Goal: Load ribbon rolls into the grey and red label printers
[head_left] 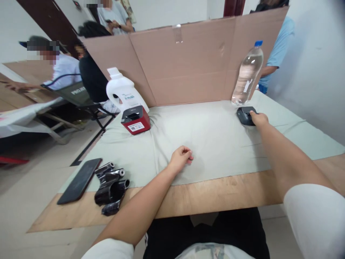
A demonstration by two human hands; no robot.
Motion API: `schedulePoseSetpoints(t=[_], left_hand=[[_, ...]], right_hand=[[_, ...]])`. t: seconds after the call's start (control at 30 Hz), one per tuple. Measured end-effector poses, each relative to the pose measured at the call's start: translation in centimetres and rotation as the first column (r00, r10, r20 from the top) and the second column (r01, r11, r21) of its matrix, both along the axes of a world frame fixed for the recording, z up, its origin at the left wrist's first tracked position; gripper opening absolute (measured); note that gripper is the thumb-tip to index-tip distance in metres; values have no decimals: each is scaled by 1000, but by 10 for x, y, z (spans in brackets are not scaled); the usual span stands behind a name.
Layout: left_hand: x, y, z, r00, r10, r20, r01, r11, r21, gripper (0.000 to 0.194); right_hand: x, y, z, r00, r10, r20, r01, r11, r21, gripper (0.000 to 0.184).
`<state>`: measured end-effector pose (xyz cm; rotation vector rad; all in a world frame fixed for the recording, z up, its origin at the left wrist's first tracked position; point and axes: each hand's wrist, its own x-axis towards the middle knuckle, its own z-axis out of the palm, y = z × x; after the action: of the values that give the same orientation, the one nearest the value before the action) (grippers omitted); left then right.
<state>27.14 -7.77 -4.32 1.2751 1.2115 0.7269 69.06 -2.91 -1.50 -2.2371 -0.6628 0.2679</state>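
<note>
My right hand (258, 118) reaches far to the right and rests on a small black box-like device (244, 115) lying on the grey cloth, with its fingers closed over the device's near edge. A clear plastic water bottle (248, 73) with a blue cap stands just behind that device. My left hand (181, 157) lies on the cloth (210, 136) in the middle of the table, its fingers curled into a loose fist with nothing visible in it.
A red and black label printer (135, 119) and a white detergent jug (122, 90) stand at the back left. A dark phone (79, 180) and several black rolls (111, 187) lie at the front left. A cardboard screen (188, 61) walls the back. Other people sit and stand beyond.
</note>
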Motion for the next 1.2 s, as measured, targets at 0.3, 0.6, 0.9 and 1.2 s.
schedulePoseSetpoints(t=[0.3, 0.6, 0.9, 1.2], left_hand=[[2, -17, 9, 854, -126, -504, 362, 841, 403, 7], [-36, 60, 71, 637, -201, -744, 571, 771, 280, 25], [-133, 202, 129, 295, 561, -774, -181, 828, 531, 82], [-128, 198, 79, 314, 658, -684, -362, 749, 555, 93]], right_hand=[[-91, -23, -12, 946, 163, 280, -210, 966, 147, 43], [-186, -50, -61, 722, 628, 291, -680, 722, 130, 35], [-183, -49, -60, 704, 629, 329, -679, 733, 51, 36], [-185, -48, -57, 684, 649, 334, -692, 721, 17, 35]])
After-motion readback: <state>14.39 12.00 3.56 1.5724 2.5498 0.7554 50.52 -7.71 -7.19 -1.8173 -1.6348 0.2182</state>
